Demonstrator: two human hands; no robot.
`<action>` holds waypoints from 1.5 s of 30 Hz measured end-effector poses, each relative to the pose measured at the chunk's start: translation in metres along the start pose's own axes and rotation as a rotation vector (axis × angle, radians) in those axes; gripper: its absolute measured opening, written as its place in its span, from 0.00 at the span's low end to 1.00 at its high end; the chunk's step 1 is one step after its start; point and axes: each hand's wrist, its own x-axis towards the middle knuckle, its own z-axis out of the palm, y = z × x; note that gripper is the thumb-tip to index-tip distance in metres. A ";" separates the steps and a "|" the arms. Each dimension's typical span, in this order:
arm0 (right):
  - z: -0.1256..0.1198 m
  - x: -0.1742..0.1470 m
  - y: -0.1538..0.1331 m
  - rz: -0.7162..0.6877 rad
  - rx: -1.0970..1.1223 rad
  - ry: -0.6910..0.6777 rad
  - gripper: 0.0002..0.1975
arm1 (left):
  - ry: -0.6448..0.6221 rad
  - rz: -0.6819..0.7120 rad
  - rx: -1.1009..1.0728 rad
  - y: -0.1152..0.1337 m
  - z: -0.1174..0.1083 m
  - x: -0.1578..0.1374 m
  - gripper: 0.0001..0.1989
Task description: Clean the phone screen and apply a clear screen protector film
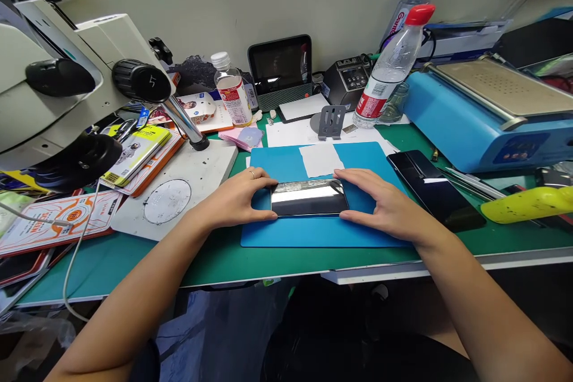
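Note:
A smartphone lies sideways on a blue mat, its dark glossy screen facing up with a bright reflection across it. My left hand grips its left end, thumb at the near corner and fingers at the far one. At the right end, my right hand holds the phone the same way, thumb near and fingers far. Just beyond the phone rests a white paper sheet on the mat. Right of my right hand is a black phone-like panel.
A microscope on a pale base stands left. Behind the mat are a phone stand, a smart display and a red-capped bottle. At right are a blue heating plate machine and a yellow-handled tool.

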 end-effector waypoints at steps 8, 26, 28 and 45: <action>0.000 0.000 0.002 -0.014 -0.003 -0.005 0.36 | -0.018 -0.002 0.000 0.000 0.000 0.001 0.31; -0.002 -0.001 -0.002 0.037 -0.027 -0.023 0.36 | -0.003 -0.003 -0.009 0.002 -0.001 0.001 0.30; -0.002 -0.001 -0.003 0.032 -0.028 -0.019 0.36 | 0.003 -0.001 -0.011 0.002 -0.001 0.001 0.30; -0.001 -0.001 -0.002 0.061 -0.018 -0.043 0.37 | -0.004 0.005 0.026 0.000 0.002 0.000 0.32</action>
